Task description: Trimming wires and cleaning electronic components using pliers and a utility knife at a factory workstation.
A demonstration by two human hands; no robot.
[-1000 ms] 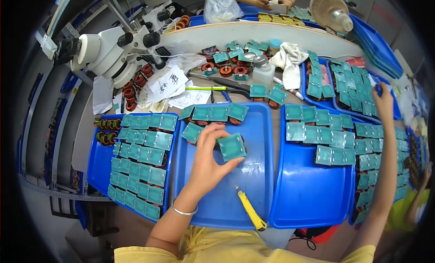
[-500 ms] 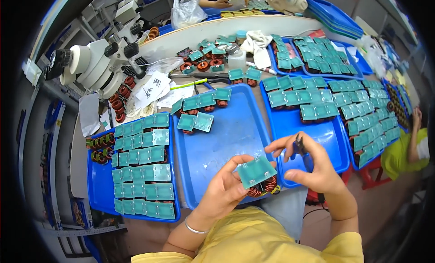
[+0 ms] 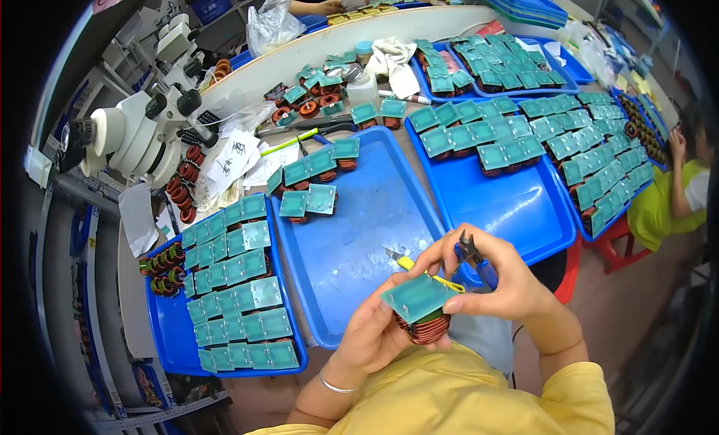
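A green circuit board with a copper-wound coil beneath it rests in the grip of my left hand, close in front of me. My right hand has its fingers and thumb at the board's far and right edges. Tucked in that same hand are cutting pliers, jaws pointing up and blue handles partly hidden by the palm. Beyond the board, a slim tool with a yellow handle lies at the near end of the blue tray, partly covered by my right fingers.
Several finished-looking board-and-coil pieces sit at that tray's far end. Trays of similar boards stand left and right. A microscope, papers and a bottle are farther back. A person in a yellow-green top sits at right.
My right hand has come in to touch the board, which was apart from it before. The board has turned, showing its coil from another side. The whole view has shifted slightly.
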